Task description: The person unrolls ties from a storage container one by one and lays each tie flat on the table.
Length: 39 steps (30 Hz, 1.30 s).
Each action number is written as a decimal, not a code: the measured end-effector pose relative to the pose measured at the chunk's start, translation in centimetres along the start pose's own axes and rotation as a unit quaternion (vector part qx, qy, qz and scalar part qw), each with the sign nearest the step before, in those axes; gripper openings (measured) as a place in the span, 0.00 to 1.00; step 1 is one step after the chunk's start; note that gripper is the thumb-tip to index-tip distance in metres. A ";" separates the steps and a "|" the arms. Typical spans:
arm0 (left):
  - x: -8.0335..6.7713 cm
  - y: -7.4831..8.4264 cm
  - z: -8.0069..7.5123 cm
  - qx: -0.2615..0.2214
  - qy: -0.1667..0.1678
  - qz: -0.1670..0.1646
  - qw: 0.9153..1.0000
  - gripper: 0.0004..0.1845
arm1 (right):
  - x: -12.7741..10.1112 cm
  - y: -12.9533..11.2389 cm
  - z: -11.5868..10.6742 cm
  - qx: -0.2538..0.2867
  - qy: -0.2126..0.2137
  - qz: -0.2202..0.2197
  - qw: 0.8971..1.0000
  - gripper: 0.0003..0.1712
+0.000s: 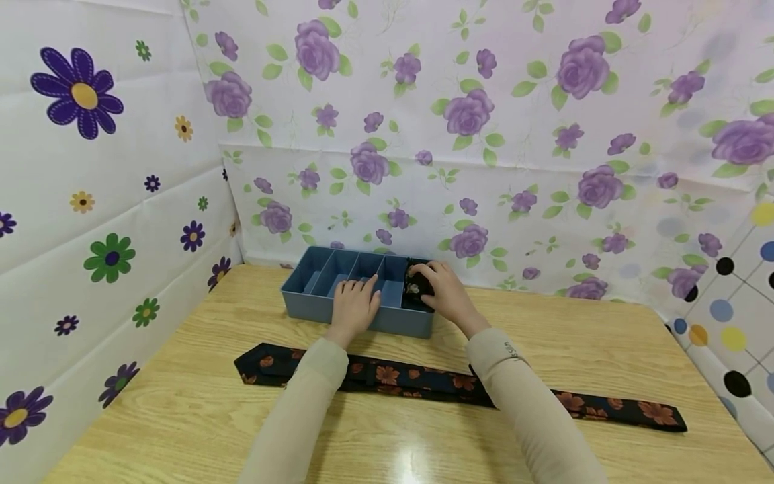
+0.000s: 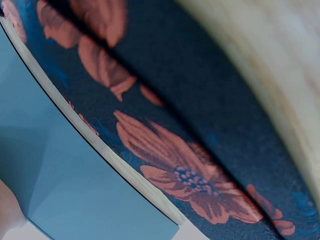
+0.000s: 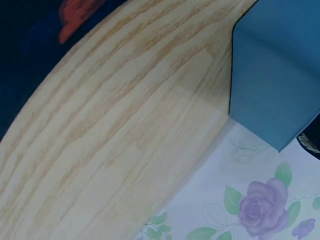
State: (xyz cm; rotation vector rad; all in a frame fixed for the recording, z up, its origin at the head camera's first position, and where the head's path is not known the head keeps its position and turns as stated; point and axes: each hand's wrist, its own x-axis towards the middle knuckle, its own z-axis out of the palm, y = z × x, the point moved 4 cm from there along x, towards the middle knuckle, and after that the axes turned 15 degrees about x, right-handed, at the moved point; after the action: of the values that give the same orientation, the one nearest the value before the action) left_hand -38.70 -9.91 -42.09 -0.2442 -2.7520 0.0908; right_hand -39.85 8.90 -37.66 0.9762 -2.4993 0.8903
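Observation:
A blue divided box [image 1: 302, 308] stands at the back of the wooden table [image 1: 181, 410]. My left hand [image 1: 355, 299] rests flat on the box's front edge and middle dividers, fingers straight. Over the rightmost compartment, my right hand [image 1: 437, 286] curls on a rolled dark floral tie [image 1: 414, 290] that sits inside. A second dark tie [image 1: 423, 380] with orange flowers lies flat across the table under both forearms. The left wrist view shows this tie [image 2: 190, 170] close up beside the blue box wall [image 2: 75, 185]. The right wrist view shows the box corner [image 3: 275, 75] and bare table [image 3: 125, 140].
Floral-papered walls [image 1: 484, 168] close in the table at the back and left [image 1: 91, 235], and a dotted panel [image 1: 738, 302] stands at the right. The box's other compartments [image 1: 338, 269] look empty. Bare wood lies on either side of the box.

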 end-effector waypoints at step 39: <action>0.0 0.0 0.0 0.006 -0.006 0.001 1.000 0.25 | -0.5 -0.8 -2.0 0.043 0.009 -0.001 0.999 0.29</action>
State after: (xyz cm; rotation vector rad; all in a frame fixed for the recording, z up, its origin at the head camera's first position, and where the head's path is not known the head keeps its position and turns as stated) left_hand -38.73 -9.91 -42.10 -0.2435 -2.7629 0.1091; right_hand -38.78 10.00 -36.05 0.9932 -2.4635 1.0087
